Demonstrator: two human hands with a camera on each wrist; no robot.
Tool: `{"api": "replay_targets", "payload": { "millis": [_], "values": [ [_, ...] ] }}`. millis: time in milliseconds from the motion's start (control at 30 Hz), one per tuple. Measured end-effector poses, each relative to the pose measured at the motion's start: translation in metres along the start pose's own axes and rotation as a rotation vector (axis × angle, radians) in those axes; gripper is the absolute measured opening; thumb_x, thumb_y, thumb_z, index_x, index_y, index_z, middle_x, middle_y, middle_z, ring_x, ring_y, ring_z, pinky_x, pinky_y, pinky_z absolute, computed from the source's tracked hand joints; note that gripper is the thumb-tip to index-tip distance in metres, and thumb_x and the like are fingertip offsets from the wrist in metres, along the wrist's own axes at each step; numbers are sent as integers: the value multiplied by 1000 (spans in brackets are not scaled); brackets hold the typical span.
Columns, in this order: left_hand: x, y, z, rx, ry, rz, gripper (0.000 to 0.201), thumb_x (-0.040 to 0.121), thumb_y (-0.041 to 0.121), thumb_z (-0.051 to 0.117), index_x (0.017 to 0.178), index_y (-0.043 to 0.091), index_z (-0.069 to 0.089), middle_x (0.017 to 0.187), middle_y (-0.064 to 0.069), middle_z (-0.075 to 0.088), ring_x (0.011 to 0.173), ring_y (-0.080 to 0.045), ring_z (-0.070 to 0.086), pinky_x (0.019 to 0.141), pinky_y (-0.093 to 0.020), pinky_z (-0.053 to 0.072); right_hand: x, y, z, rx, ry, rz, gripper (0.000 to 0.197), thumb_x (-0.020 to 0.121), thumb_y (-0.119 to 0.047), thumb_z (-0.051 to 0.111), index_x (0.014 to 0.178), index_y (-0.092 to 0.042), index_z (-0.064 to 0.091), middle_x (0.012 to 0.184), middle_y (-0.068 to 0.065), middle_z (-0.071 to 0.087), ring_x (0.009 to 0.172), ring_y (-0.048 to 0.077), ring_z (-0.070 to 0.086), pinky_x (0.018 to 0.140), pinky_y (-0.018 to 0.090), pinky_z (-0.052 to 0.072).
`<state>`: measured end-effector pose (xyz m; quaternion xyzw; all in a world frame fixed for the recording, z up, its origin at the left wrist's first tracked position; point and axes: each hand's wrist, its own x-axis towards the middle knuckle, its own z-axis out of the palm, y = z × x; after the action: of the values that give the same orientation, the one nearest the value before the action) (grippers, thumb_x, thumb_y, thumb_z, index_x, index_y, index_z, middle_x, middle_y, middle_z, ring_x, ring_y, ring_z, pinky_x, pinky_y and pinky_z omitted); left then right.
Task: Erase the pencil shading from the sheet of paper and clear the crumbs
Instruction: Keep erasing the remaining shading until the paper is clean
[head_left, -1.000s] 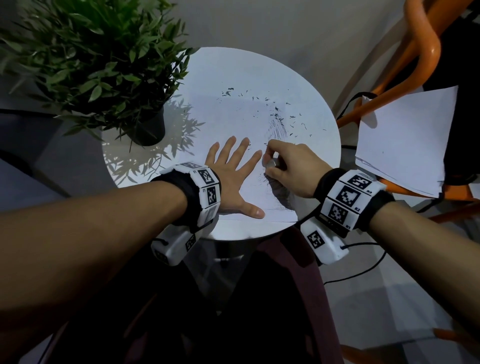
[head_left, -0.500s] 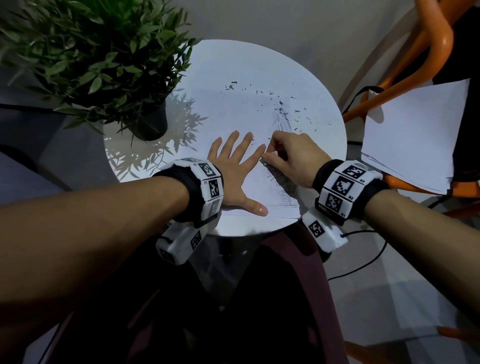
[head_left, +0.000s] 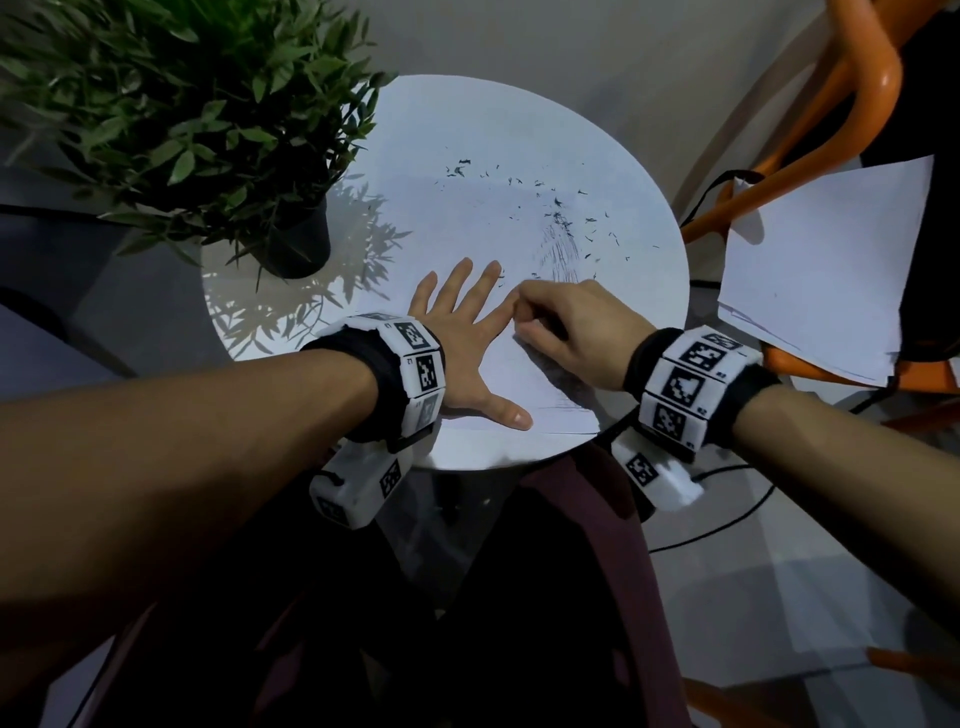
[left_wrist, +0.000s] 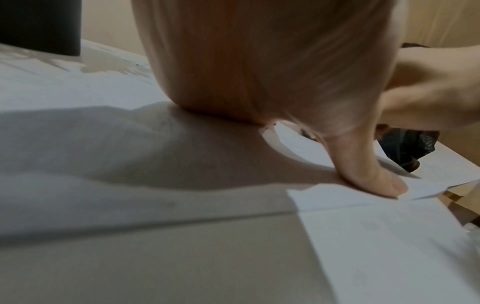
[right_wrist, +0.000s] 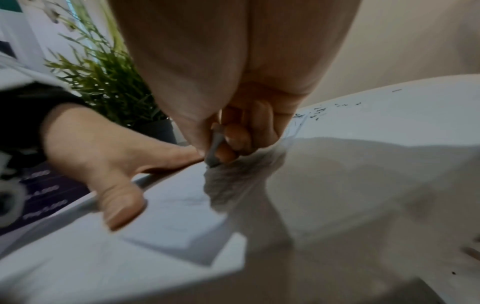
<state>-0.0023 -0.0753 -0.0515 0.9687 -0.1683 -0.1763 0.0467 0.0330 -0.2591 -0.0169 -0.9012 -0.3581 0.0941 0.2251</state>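
Fingers (head_left: 457, 291) of the left hand (head_left: 467, 353) lie straight and spread, palm flat on the sheet of paper (head_left: 467, 218), thumb stretched toward the sheet's near edge; off beyond their little-finger side stands a potted plant (head_left: 208, 104) on the round white table (head_left: 260, 332). Just past the left index fingertip the right hand (head_left: 571, 332) has its fingers curled tight, thumb and forefinger pinched on a small grey eraser (right_wrist: 214, 148), whose tip touches the paper; from the head view the eraser is hidden under the knuckles. Ahead of the right fingertips a patch of pencil shading (head_left: 563, 249) remains, and dark crumbs (head_left: 561, 213) are scattered farther out beyond it and across toward the left fingers' far side; faint strokes also show near the right wrist at the sheet's near edge. To the right of the right hand, well apart from it, loose sheets (head_left: 810, 270) rest on an orange chair (head_left: 857, 83). By my judgement the erasing is partly done and the crumbs have not been cleared. The paper is thin, light and floppy, likely to buckle or slide under rubbing, so it wants holding flat close beside the eraser, as the left palm does, not lifting by an edge. The eraser is small and soft; a pinch low near its tip should steady it. The crumbs look light enough to scatter with a sweep of straight fingers.
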Motion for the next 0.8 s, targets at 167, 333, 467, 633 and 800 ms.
{"api": "replay_targets", "payload": {
  "millis": [167, 333, 467, 633, 800],
  "values": [
    [0, 0, -1, -8, -14, -4, 140, 54, 99, 49, 151, 35, -28, 159, -1, -37, 145, -26, -37, 116, -54, -21, -6, 3, -6, -27, -110, -38, 14, 96, -21, 57, 85, -15, 50, 65, -10, 56, 60, 5, 52, 61, 26, 40],
    [1, 0, -1, 2, -4, -5, 142, 52, 100, 47, 154, 33, -24, 159, 0, -36, 145, -26, -36, 116, -53, -22, 11, 2, -2, 9, 21, 37, 17, 97, -22, 56, 87, -9, 53, 60, -16, 50, 56, 1, 50, 56, 18, 35],
    [0, 0, -1, -11, 2, 2, 140, 54, 97, 53, 153, 35, -25, 160, -1, -34, 146, -27, -34, 116, -53, -21, -12, -2, -2, 21, -168, -20, 15, 96, -21, 56, 83, -17, 49, 61, -7, 57, 57, 8, 54, 59, 23, 43],
    [0, 1, -4, -7, -15, 1, 138, 55, 96, 54, 155, 35, -20, 159, -1, -36, 145, -26, -35, 115, -53, -22, 11, -1, -4, 79, 36, 56, 16, 97, -26, 56, 84, -18, 50, 66, -10, 55, 60, 6, 52, 58, 20, 39],
    [0, 2, -2, -24, -4, -5, 141, 55, 95, 56, 154, 34, -23, 160, -1, -34, 146, -26, -35, 114, -52, -22, -12, 0, 5, 18, -55, 6, 17, 97, -23, 56, 83, -20, 46, 61, -8, 55, 58, 9, 52, 60, 28, 40]
  ]
}}
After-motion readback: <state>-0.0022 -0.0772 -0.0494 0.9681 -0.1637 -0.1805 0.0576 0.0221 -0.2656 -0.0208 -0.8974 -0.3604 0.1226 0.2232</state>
